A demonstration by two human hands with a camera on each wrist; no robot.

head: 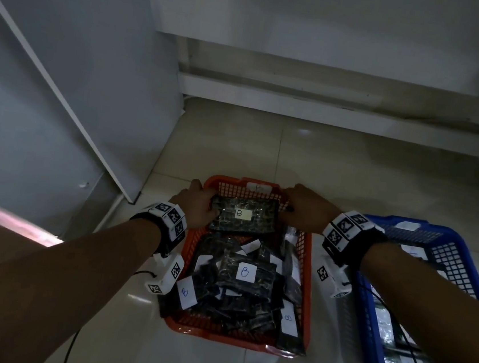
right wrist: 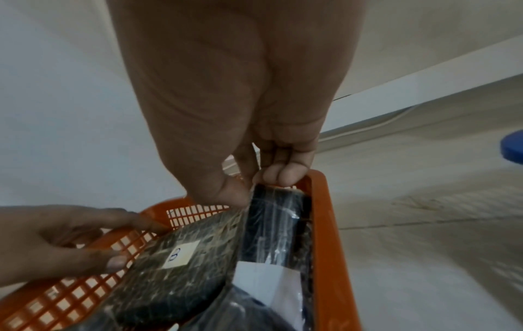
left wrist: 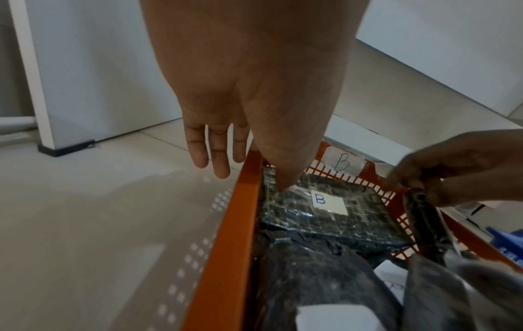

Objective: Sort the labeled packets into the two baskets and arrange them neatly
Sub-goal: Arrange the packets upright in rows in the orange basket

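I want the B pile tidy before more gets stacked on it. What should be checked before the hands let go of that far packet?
1. Packet label reads B and faces up: ok.
2. Orange basket's tag reads B too: ok.
3. Far packet lies flat at the basket's far end: ok.
4. Left hand thumb presses its corner: ok.
5. Right hand pinches a packet edge near the wall; which packet: cannot tell.
6. Near packets neatly stacked: not ok, they overlap askew.
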